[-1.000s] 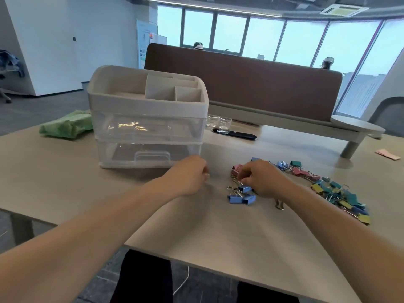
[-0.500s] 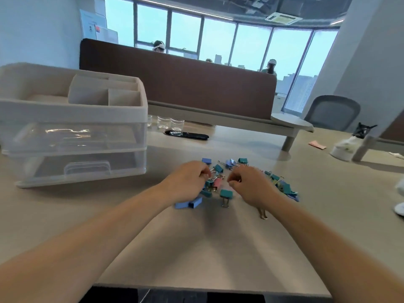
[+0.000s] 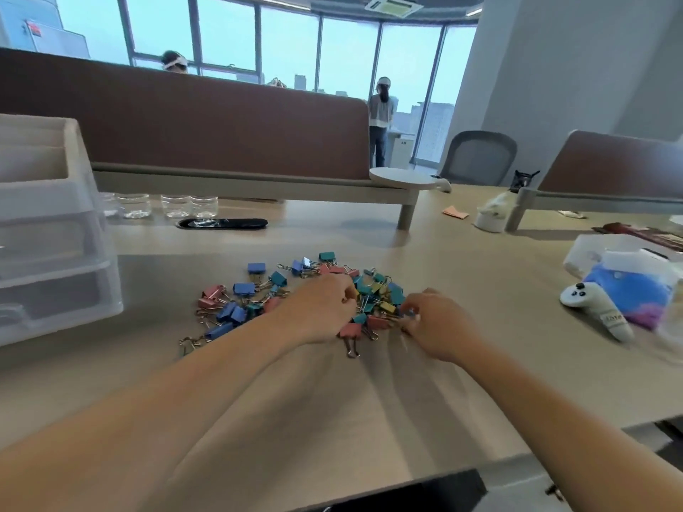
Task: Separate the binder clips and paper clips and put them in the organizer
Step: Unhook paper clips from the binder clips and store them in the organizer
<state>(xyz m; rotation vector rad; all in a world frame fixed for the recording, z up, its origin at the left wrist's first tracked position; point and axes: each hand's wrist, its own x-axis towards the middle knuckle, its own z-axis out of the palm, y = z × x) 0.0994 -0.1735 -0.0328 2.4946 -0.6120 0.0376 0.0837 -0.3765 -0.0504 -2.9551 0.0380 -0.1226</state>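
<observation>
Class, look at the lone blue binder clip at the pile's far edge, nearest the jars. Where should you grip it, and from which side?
Pinch the blue binder clip across its coloured body, coming from above on the far side. It sits apart from the pile, while its wire handles seem to point back into the heap.

Place: an open-plan office.
Landmark: a long brown divider panel (image 3: 184,116) along the far edge of the bench (image 3: 332,400).
Behind the panel: tall windows (image 3: 288,42) with city towers beyond; one person's head (image 3: 173,62) above its top edge, another person (image 3: 380,116) standing at its right end.
Right of the panel: a grey mesh office chair (image 3: 478,157) and a second brown panel (image 3: 610,160).
Above the panel: a ceiling air-conditioning unit (image 3: 393,5).
In front of the panel: a cable slot (image 3: 225,223), coloured binder clips (image 3: 258,290), a plastic drawer organizer (image 3: 48,253).
</observation>
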